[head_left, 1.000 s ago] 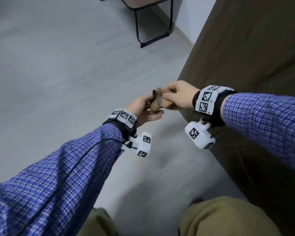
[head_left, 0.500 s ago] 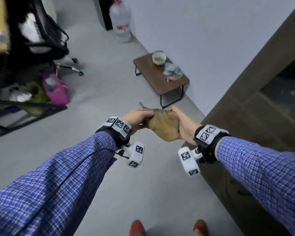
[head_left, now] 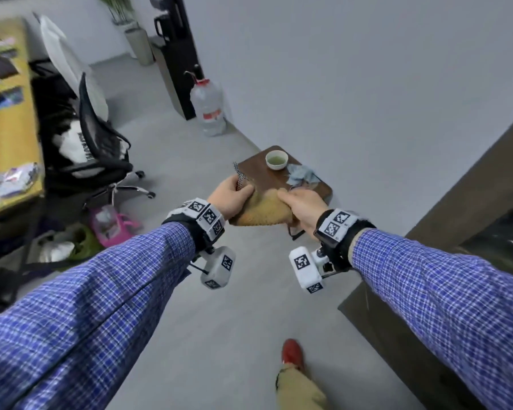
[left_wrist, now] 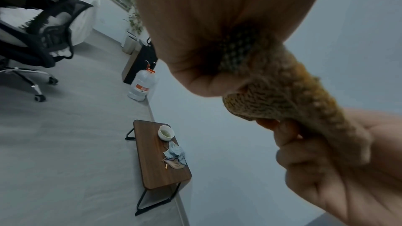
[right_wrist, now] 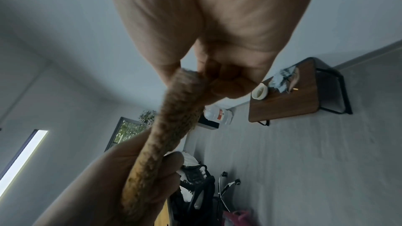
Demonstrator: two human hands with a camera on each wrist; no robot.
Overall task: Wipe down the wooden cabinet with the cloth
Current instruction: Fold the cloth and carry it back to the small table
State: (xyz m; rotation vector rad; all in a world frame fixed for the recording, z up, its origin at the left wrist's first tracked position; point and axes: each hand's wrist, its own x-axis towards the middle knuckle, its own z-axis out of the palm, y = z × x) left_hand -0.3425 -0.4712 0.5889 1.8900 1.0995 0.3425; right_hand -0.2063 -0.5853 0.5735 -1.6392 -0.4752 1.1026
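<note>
Raised since before, both hands' fingers (head_left: 245,189) pinch the cloth (head_left: 264,210) stretched between them.

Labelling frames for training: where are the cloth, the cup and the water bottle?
cloth (head_left: 261,213), head view, tan middle fold.
cup (head_left: 276,160), head view, its rim.
water bottle (head_left: 208,109), head view, clear body.

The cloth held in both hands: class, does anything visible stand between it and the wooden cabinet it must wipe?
Nothing visible does. The left hand and right hand grip the cloth in the air. The wooden cabinet stands just to the right, with only open space and bare floor between. The low side table lies further ahead, by the wall.
</note>
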